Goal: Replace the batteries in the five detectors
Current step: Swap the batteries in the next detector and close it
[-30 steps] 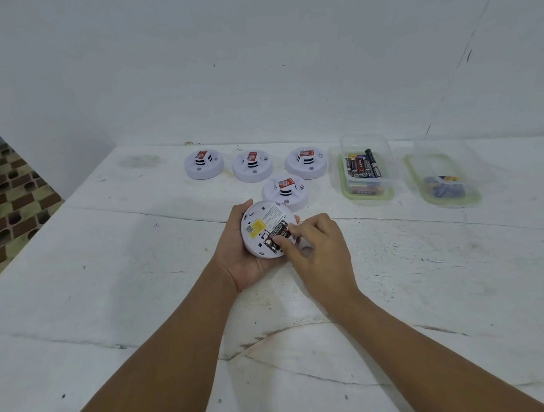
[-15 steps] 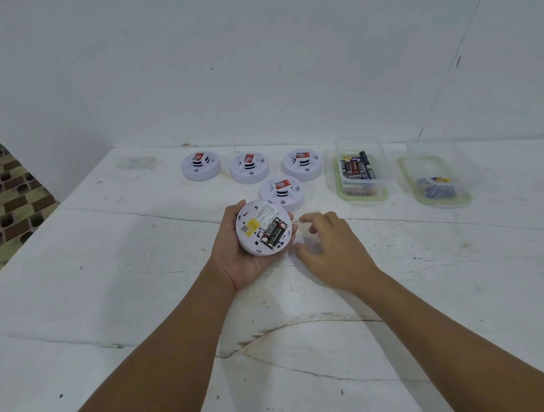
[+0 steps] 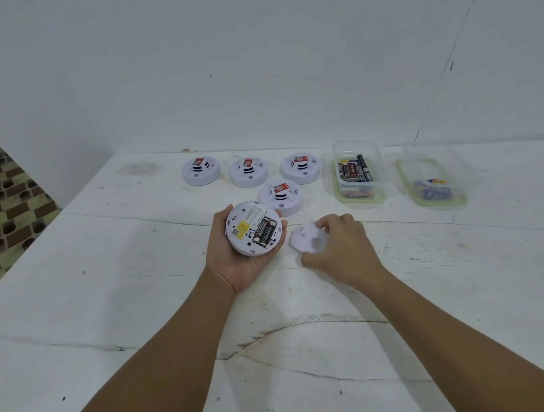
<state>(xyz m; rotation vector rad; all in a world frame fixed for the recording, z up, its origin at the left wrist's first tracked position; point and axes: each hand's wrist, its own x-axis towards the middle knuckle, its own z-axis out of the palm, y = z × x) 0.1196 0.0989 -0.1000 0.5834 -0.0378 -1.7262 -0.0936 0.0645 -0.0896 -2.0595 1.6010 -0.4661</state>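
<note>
Five detectors: four [image 3: 280, 197] on the far counter [image 3: 112, 273], one [image 3: 253, 228] cradled back-up in the left hand [image 3: 235, 262], two batteries [image 3: 265, 230] showing. Right hand [image 3: 343, 252] grip pinches a white cover [image 3: 306, 240]. Two tubs [image 3: 357, 172].

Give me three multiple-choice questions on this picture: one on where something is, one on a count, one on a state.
1. Where is the box of batteries?
A. right of the detector row
B. left of it
C. in the left hand

2. How many detectors lie face-up on the table?
A. two
B. four
C. six

3. The held detector's battery bay is:
A. covered
B. open, batteries inside
C. open, empty

Answers: 1 A, it sits right of the row. 2 B, three behind, one nearer. 3 B, batteries show, and the right hand grips the back plate.
</note>
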